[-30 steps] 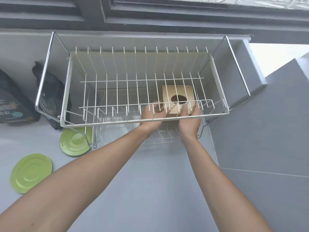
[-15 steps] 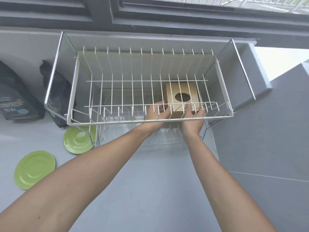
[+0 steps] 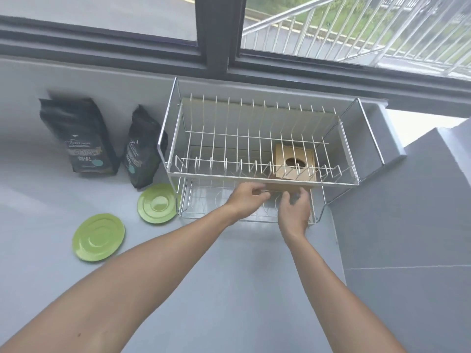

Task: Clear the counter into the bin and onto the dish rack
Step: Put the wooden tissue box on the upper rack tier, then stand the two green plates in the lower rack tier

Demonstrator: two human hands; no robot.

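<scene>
Counter (image 3: 229,289), grey, under a window (image 3: 356,29).

Rack (image 3: 257,159): two-tier wire, at 12 o'clock against the sill.

Box (image 3: 293,161): wooden, round hole on top, on the rack's lower tier at its right end, seen through the upper wires.

Left hand (image 3: 246,200): at the box's front lower edge, fingers curled onto it.

Right hand (image 3: 294,212): just beside the left, fingers bent at the same edge; whether they grip it cannot be told.

Saucers: two green, one (image 3: 157,203) touching the rack's left foot, one (image 3: 99,237) at 9 o'clock.

Bags: two dark, one (image 3: 81,136) at 10 o'clock, one (image 3: 142,149) beside the rack.
</scene>
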